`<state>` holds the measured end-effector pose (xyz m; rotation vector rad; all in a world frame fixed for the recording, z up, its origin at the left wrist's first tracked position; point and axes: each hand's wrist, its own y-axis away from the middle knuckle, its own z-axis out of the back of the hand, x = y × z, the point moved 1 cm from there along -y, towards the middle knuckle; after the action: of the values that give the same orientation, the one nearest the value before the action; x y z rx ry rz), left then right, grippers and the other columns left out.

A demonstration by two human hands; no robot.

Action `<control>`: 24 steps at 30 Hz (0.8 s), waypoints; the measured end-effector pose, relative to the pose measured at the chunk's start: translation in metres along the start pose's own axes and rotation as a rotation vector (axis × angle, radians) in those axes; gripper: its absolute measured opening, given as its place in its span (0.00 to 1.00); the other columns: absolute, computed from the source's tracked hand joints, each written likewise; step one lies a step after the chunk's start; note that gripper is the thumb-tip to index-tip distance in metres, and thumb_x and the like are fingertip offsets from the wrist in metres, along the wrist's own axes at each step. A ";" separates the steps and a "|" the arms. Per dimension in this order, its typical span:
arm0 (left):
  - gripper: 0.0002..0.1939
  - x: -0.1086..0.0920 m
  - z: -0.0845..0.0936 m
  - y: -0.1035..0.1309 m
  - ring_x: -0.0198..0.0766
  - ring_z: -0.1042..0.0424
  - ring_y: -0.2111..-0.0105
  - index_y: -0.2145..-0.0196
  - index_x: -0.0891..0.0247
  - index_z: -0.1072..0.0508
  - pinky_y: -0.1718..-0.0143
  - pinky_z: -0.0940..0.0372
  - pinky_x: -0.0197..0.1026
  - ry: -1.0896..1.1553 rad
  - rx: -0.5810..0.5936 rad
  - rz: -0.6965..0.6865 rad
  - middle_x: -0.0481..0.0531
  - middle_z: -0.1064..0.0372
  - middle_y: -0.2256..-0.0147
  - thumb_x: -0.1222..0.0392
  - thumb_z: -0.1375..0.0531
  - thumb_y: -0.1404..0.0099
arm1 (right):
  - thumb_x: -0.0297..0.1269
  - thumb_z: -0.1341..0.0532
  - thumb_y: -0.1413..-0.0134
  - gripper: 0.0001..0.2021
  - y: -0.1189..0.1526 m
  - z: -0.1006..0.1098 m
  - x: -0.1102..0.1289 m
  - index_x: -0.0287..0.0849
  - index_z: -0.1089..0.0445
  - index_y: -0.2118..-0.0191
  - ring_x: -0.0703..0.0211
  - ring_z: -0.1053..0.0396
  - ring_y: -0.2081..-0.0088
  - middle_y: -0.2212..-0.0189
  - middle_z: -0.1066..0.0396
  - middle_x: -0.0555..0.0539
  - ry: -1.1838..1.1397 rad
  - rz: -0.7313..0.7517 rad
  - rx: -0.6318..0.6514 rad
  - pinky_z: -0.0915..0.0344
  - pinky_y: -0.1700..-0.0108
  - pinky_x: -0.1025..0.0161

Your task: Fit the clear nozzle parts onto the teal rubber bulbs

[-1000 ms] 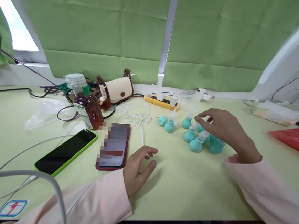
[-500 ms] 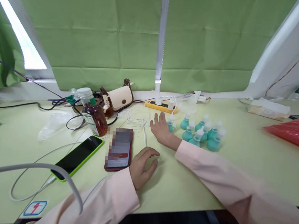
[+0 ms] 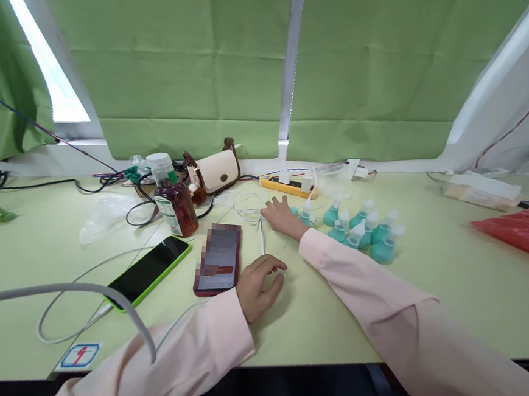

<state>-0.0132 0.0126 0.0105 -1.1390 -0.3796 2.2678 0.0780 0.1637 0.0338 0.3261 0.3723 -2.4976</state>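
My right hand (image 3: 282, 216) reaches out low over the table, palm down, its fingers apart at the right edge of a loose coil of white cable (image 3: 240, 210). Whether the fingertips touch the cable I cannot tell. Just right of that hand stands a small teal squeeze bulb with a clear nozzle (image 3: 306, 217), and several more teal bulbs (image 3: 382, 250) are grouped farther right. My left hand (image 3: 257, 288) rests on its side nearer me, thumb and fingers apart with nothing between them. Beside it lies a phone in a dark red case (image 3: 218, 261).
A green-edged phone (image 3: 151, 273) lies at left, with a bottle of dark red liquid (image 3: 176, 206) behind it. Farther back are a cream bag (image 3: 218, 171) and a yellow power strip (image 3: 270, 184). A red packet (image 3: 518, 233) lies at far right. A grey tube (image 3: 55, 291) crosses the lower left.
My right hand has shifted left, away from the nearest teal bulb and up to the white cable. My left hand stays in place. The view has turned slightly left.
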 end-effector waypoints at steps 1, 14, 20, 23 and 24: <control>0.07 0.000 0.001 0.000 0.36 0.37 0.68 0.68 0.65 0.35 0.66 0.40 0.38 0.001 -0.004 0.003 0.53 0.36 0.69 0.69 0.51 0.44 | 0.21 0.47 0.56 0.11 -0.002 0.000 0.001 0.37 0.32 0.66 0.49 0.43 0.58 0.65 0.34 0.39 -0.013 0.015 -0.011 0.51 0.57 0.49; 0.21 0.008 -0.001 -0.004 0.33 0.35 0.69 0.56 0.59 0.47 0.74 0.35 0.35 0.686 -0.342 0.385 0.49 0.37 0.68 0.60 0.43 0.47 | 0.36 0.44 0.55 0.07 0.093 0.056 0.011 0.38 0.34 0.70 0.68 0.40 0.77 0.78 0.35 0.49 -0.977 0.118 -0.163 0.41 0.75 0.70; 0.14 0.004 -0.003 -0.004 0.32 0.35 0.75 0.64 0.68 0.33 0.73 0.37 0.35 0.558 -0.194 0.417 0.51 0.33 0.74 0.59 0.42 0.48 | 0.40 0.41 0.59 0.13 0.107 0.036 -0.001 0.34 0.32 0.70 0.66 0.37 0.78 0.77 0.32 0.46 -1.475 0.035 0.157 0.37 0.74 0.66; 0.12 0.006 -0.006 -0.003 0.32 0.35 0.78 0.69 0.69 0.30 0.76 0.38 0.34 0.443 -0.187 0.474 0.50 0.33 0.77 0.60 0.40 0.52 | 0.40 0.42 0.56 0.13 0.102 0.035 -0.007 0.36 0.32 0.66 0.62 0.34 0.70 0.70 0.31 0.44 -1.367 0.027 0.011 0.35 0.70 0.65; 0.11 0.007 -0.008 -0.002 0.32 0.35 0.79 0.71 0.69 0.30 0.77 0.38 0.34 0.400 -0.161 0.478 0.50 0.33 0.79 0.61 0.40 0.53 | 0.39 0.43 0.55 0.13 0.100 0.036 -0.008 0.37 0.33 0.65 0.61 0.34 0.68 0.68 0.32 0.44 -1.287 0.021 -0.080 0.35 0.69 0.65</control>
<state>-0.0098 0.0185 0.0019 -1.8903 -0.1386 2.3417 0.1377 0.0770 0.0512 -1.2385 -0.0795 -2.1292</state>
